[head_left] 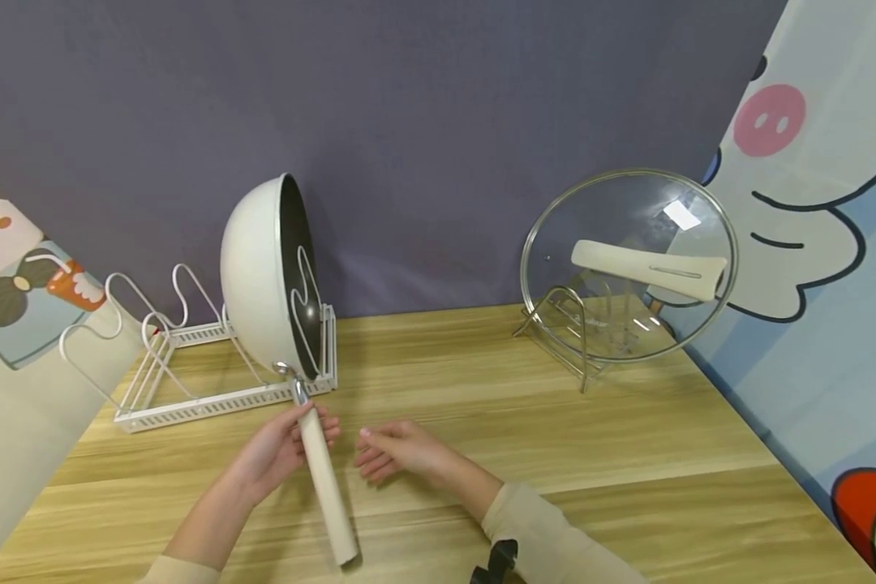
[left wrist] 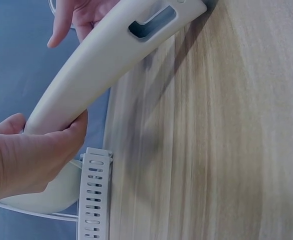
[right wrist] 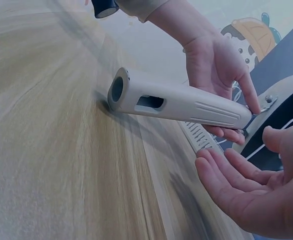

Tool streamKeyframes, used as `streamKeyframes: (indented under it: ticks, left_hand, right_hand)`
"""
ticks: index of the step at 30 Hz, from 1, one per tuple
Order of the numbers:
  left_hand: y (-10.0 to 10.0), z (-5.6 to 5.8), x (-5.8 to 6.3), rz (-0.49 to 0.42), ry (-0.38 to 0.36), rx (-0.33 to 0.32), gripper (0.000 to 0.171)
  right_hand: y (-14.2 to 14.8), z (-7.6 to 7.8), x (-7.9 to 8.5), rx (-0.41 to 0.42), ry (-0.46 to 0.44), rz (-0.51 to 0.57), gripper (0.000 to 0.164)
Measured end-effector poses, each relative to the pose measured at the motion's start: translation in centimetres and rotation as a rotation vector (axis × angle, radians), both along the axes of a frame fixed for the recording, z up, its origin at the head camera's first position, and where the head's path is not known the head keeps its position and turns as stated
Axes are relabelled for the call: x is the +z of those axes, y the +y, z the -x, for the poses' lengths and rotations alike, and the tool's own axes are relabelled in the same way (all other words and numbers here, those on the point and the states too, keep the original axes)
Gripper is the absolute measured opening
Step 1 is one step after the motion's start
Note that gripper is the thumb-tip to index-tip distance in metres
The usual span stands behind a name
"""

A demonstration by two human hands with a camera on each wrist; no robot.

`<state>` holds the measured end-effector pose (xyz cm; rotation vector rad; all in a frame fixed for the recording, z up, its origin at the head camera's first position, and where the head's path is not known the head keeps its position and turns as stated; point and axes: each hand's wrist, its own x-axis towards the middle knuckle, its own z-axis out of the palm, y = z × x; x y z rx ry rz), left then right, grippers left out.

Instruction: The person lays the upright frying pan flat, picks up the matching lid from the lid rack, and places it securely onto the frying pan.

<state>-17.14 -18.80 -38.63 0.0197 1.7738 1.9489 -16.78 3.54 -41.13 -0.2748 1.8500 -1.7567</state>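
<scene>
A white wok [head_left: 251,268] with a dark inside stands on its edge in a white wire rack [head_left: 212,412]. Its long cream handle [head_left: 324,478] slants down toward the front of the table. My left hand [head_left: 273,450] grips that handle close to the metal joint, thumb on top and fingers underneath. Just right of the handle, my right hand [head_left: 401,450] is held with its fingers loosely extended, nothing in them. In the right wrist view, the right palm [right wrist: 266,200] faces up beside the handle [right wrist: 181,102], whose end has a slot.
At the right, a glass lid [head_left: 628,324] with a cream handle [head_left: 646,268] leans in a small metal stand [head_left: 584,341]. The wooden table [head_left: 438,365] meets a grey-purple wall [head_left: 438,162] behind. Cartoon-printed panels [head_left: 832,219] flank both sides.
</scene>
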Motion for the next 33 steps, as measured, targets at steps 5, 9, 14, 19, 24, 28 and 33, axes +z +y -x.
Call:
streamKeyframes:
  ticks: [5, 9, 14, 19, 24, 28, 33]
  left_hand:
    - [0.0, 0.0, -0.2, -0.044, 0.000, -0.003, 0.041]
    - [0.2, 0.1, -0.5, -0.046, -0.004, -0.003, 0.053]
    - [0.5, 0.2, -0.7, -0.010, -0.006, 0.013, 0.063]
    - [0.5, 0.3, -1.0, -0.023, -0.019, 0.014, 0.064]
    - [0.7, 0.3, -0.8, -0.042, -0.034, 0.005, 0.065]
    - [0.8, 0.2, -0.4, -0.072, -0.050, 0.004, 0.066]
    - [0.8, 0.2, -0.2, -0.107, -0.056, -0.009, 0.061]
  right_hand:
    - [-0.3, -0.1, 0.1, 0.004, -0.014, 0.007, 0.042]
    - [-0.5, -0.1, 0.1, 0.006, -0.024, 0.015, 0.041]
    - [-0.8, -0.2, -0.1, 0.015, -0.029, 0.026, 0.041]
    - [-1.0, -0.3, -0.2, 0.027, -0.033, 0.026, 0.043]
    - [-1.1, -0.4, -0.3, 0.045, -0.033, 0.030, 0.044]
    - [-1.2, -0.5, -0.3, 0.055, -0.035, 0.033, 0.044]
    - [-1.4, -0.6, -0.4, 0.048, -0.044, 0.036, 0.041]
